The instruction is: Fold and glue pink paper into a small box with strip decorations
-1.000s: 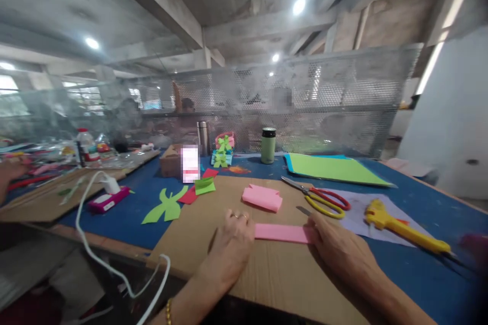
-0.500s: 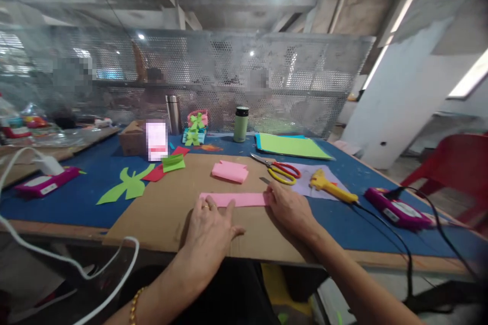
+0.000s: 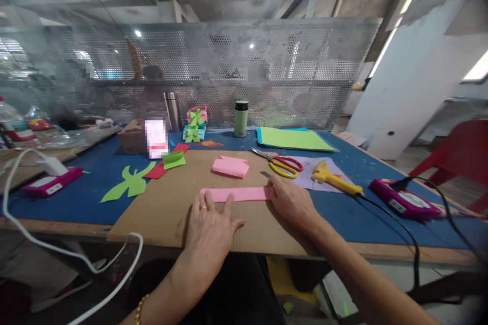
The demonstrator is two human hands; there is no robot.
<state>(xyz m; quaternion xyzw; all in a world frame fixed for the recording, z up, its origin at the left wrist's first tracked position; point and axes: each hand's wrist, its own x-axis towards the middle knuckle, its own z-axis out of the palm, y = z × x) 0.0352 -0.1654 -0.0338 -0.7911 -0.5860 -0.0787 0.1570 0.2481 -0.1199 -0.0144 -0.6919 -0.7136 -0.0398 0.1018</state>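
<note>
A long pink strip (image 3: 244, 194), felt or foam by its look, lies flat across the brown cardboard sheet (image 3: 160, 218). My left hand (image 3: 210, 223) rests on its left end, palm down with fingers spread. At the other end, the bent fingers of my right hand (image 3: 292, 200) close on the strip. A grey pointed metal sliver (image 3: 266, 174) pokes out beside the right fingers; whether I hold it is hidden. Beyond the strip sits a folded pink piece (image 3: 230, 166). Scissors (image 3: 284, 165) with red and yellow handles lie open to the right.
A yellow glue gun (image 3: 335, 179) rests on a lilac sheet (image 3: 301, 177), its cord running to a purple power strip (image 3: 404, 200). Green sheets (image 3: 293, 139), a green bottle (image 3: 240, 121) and a steel flask (image 3: 173, 111) stand farther back. Green cut-outs (image 3: 129, 182) lie left.
The camera view has shifted slightly, so the table appears a little higher. Both hands stay at the two ends of the pink strip, with hardly any movement.
</note>
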